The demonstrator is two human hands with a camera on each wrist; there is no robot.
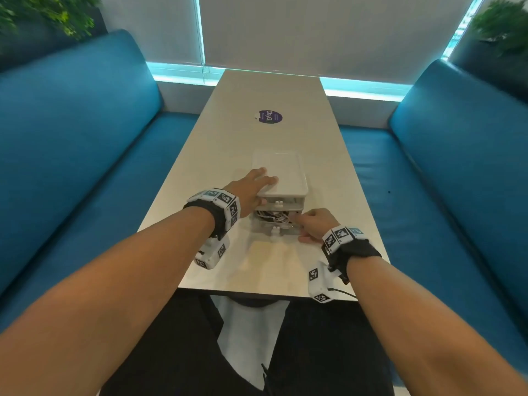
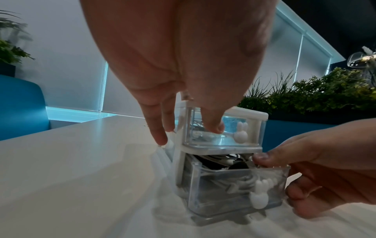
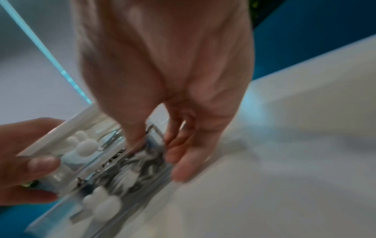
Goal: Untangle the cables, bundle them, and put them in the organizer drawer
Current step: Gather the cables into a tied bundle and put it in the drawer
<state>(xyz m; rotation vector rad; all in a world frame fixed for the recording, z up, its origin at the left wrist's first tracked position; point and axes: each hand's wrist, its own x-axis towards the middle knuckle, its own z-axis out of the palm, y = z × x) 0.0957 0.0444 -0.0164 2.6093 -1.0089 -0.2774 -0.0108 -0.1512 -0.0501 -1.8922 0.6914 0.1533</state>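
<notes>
Hands on organizer, sticker ("ClayG")

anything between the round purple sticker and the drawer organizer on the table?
Nothing: in the head view only bare table lies between the sticker and the organizer.

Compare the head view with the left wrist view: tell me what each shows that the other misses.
Only the head view shows the organizer's flat lid with the left hand resting on it, both wristbands, and the purple sticker farther up the table.

Only the left wrist view shows the rabbit-shaped knobs clearly, the upper drawer closed, and the right thumb on the lower drawer's rim.

Both show the lower drawer pulled out with cables inside and the right hand gripping its corner.
</notes>
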